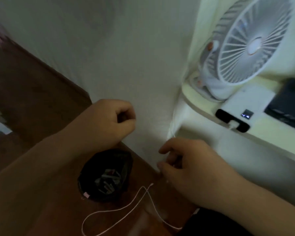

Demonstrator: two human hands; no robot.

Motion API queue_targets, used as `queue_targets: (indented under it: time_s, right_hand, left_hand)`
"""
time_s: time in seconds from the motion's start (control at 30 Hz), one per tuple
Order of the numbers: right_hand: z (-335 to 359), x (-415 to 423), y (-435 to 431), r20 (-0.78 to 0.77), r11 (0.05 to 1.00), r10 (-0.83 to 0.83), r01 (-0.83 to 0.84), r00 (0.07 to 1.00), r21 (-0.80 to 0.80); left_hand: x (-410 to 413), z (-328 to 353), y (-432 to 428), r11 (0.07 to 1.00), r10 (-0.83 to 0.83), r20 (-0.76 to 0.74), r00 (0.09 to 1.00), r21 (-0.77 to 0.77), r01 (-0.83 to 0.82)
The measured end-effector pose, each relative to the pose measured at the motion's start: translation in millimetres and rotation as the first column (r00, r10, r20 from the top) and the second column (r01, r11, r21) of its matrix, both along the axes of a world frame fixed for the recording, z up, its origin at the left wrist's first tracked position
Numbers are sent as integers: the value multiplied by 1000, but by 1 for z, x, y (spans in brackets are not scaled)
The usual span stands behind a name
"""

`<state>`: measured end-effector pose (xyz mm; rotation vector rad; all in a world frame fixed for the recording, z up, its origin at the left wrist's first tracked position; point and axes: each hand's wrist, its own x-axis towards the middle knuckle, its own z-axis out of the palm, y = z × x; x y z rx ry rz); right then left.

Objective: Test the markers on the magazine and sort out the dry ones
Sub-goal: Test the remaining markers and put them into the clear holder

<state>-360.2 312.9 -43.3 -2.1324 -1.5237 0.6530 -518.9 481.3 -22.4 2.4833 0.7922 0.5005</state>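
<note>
**Head view, hands above the tabletop.** Both hands are raised near the white wall (126, 48).

- **Left hand** (112, 116), at 12 o'clock of the pouch: its grip is pressed together in a fist, and nothing shows in it.
- **Right hand** (186, 164), at 3 o'clock of the pouch: its grip is loosely spread, thumb and forefinger apart, with no object evident. The blur leaves a thin item unconfirmed.
- **Markers** (107, 181): these lie heaped inside the open black pouch (109, 155), which sits on the brown tabletop (109, 223) at the frame's 6 o'clock, untouched by either hand.
- **Magazine:** not in view, so by this evidence testing has not begun.
- **Pink cable** (126, 210): it loops loose at 5 o'clock of the pouch and runs under the right forearm.
- **Shelf** (203, 109), at 2 o'clock: it carries a fan (250, 41) and a white power bank (245, 103).

**Likely hazards.** The right forearm may snag the cable on a reach and drag the pouch. With no test surface laid out, tested and untested markers may mix.
</note>
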Motion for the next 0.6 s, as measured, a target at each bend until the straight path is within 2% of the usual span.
queue_targets:
  time_s: [0.17,0.3,0.47,0.53,0.6]
  right_hand:
    - [55,40,-82,72,986,-154,148,985,81]
    - [96,76,-167,125,933,-333,308,935,185]
    - [130,130,-291,152,781,-617,578,772,235]
    - [134,153,-341,136,691,-721,689,679,221]
    - [132,178,-388,155,593,-805,777,572,212]
  left_hand:
    - [56,56,-70,954,-299,174,938,84,288]
    - [121,88,-154,816,-578,279,767,181,549]
    - [222,105,-277,528,-809,383,445,145,837]
    - [266,102,-330,448,-840,386,380,100,888]
    - [307,96,-375,426,-862,347,369,103,899]
